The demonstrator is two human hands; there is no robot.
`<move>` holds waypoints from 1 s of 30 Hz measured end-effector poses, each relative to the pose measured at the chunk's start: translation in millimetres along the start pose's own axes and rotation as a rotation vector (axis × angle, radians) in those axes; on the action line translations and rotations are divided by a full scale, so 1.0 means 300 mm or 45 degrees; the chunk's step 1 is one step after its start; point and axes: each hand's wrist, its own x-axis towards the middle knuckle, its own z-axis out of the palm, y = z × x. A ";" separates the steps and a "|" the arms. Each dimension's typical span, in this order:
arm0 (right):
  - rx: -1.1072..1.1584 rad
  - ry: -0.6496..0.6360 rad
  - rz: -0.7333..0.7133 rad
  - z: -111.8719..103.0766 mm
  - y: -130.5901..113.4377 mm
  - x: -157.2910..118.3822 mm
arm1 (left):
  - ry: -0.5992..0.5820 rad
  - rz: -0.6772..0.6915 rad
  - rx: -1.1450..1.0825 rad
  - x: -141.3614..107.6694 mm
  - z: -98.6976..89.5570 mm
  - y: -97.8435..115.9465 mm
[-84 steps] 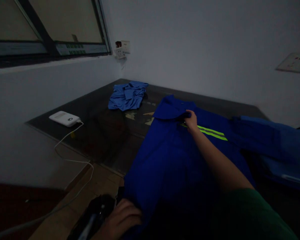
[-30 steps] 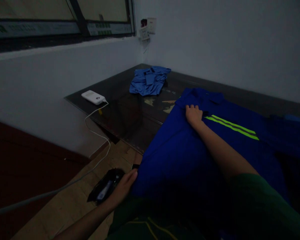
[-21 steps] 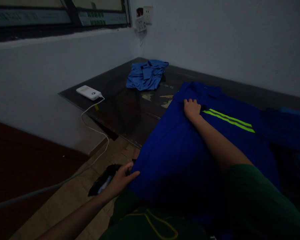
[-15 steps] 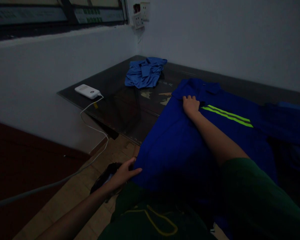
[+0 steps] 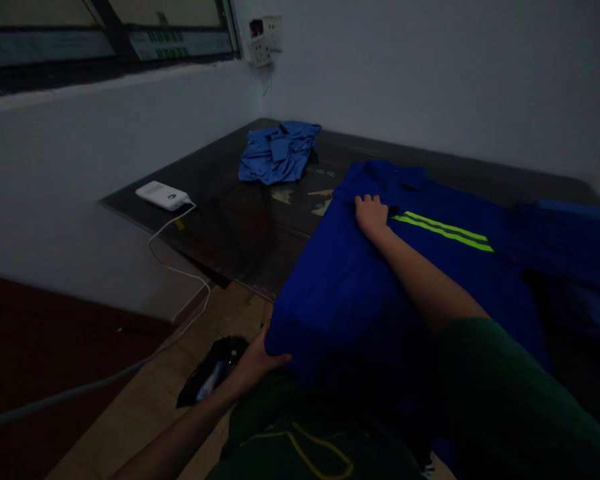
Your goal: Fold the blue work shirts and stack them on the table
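Note:
A deep blue work shirt (image 5: 340,293) with a lime-yellow and grey reflective stripe (image 5: 443,230) lies spread over the dark table, its collar at the far end. Its near part hangs over the table edge towards my body. My left hand (image 5: 263,360) grips the shirt's left side edge near the bottom, thumb on top and fingers partly hidden behind the cloth. Up by the shoulder, left of the stripe, my right hand (image 5: 371,215) has its fingers curled onto the fabric.
A crumpled lighter blue garment (image 5: 280,150) lies at the back of the dark table (image 5: 230,227). Near the left edge is a white power bank (image 5: 163,195) with a trailing cable (image 5: 207,287). More folded blue clothing (image 5: 580,217) sits at right. A black bag (image 5: 213,370) rests on the floor.
The camera view has shifted slightly, so the table and shirt appear further left. My left hand has drawn the shirt's lower edge slightly inward. The right hand stays at the same spot on the shirt.

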 end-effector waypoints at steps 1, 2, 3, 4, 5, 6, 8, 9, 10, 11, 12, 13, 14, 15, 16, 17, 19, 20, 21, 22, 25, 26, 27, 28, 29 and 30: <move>0.004 -0.003 -0.002 -0.001 -0.001 -0.002 | 0.130 0.098 0.078 -0.004 -0.002 -0.016; 0.005 -0.009 -0.003 -0.002 -0.002 -0.003 | 0.285 0.231 0.172 -0.012 -0.004 -0.029; 0.006 -0.012 -0.005 -0.003 -0.003 -0.004 | 0.438 0.389 0.280 -0.021 -0.007 -0.036; 0.005 -0.012 -0.007 -0.003 -0.004 -0.004 | 0.545 0.569 0.401 -0.032 -0.008 -0.034; 0.003 -0.010 -0.011 -0.004 -0.006 -0.004 | 0.575 0.758 0.535 -0.043 -0.006 -0.023; 0.001 -0.006 -0.013 -0.005 -0.007 -0.003 | 0.526 0.934 0.669 -0.051 0.001 0.000; 0.002 -0.006 -0.015 -0.005 -0.007 -0.002 | 0.299 1.138 0.879 -0.053 0.033 0.075; 0.004 -0.014 -0.007 -0.004 -0.007 -0.001 | 0.191 1.139 0.951 -0.047 0.057 0.122; 0.008 -0.019 0.006 -0.004 -0.006 -0.001 | 0.131 1.091 1.008 -0.037 0.084 0.171; 0.016 -0.020 0.021 -0.003 -0.004 -0.001 | 0.107 1.015 1.052 -0.025 0.112 0.218; 0.025 -0.016 0.034 -0.003 -0.002 -0.002 | 0.099 0.935 1.092 -0.013 0.138 0.259; 0.036 -0.009 0.043 -0.002 0.000 -0.003 | 0.081 0.874 1.133 -0.002 0.160 0.292; 0.047 -0.002 0.048 -0.001 0.003 -0.004 | 0.052 0.841 1.173 0.007 0.177 0.317; 0.059 0.005 0.049 -0.001 0.006 -0.004 | 0.020 0.829 1.211 0.012 0.188 0.333; 0.070 0.007 0.049 0.000 0.009 -0.005 | -0.017 0.836 1.241 0.013 0.193 0.341; 0.081 0.006 0.049 0.001 0.011 -0.005 | -0.056 0.851 1.263 0.013 0.194 0.343; 0.102 0.006 0.052 0.002 0.015 -0.004 | -0.142 0.872 1.267 0.007 0.185 0.342; 0.111 0.009 0.052 0.002 0.016 -0.004 | -0.193 0.866 1.246 0.004 0.176 0.342; 0.118 0.010 0.052 0.003 0.017 -0.004 | -0.254 0.855 1.217 0.001 0.165 0.346; 0.123 0.010 0.050 0.003 0.017 -0.004 | -0.320 0.844 1.189 -0.001 0.151 0.354; 0.134 0.014 0.036 0.003 0.015 -0.007 | -0.591 0.827 1.108 0.008 0.103 0.415; 0.141 0.017 0.036 0.003 0.014 -0.008 | -0.699 0.804 1.062 0.021 0.088 0.446; 0.152 0.020 0.040 0.002 0.012 -0.008 | -0.776 0.767 1.003 0.041 0.076 0.480; 0.174 0.022 0.047 0.001 0.010 -0.008 | -0.801 0.727 0.936 0.071 0.068 0.516; 0.205 0.020 0.058 -0.003 0.008 -0.005 | -0.767 0.698 0.878 0.112 0.066 0.551; 0.239 0.015 0.069 -0.007 0.007 0.000 | -0.679 0.693 0.845 0.164 0.072 0.582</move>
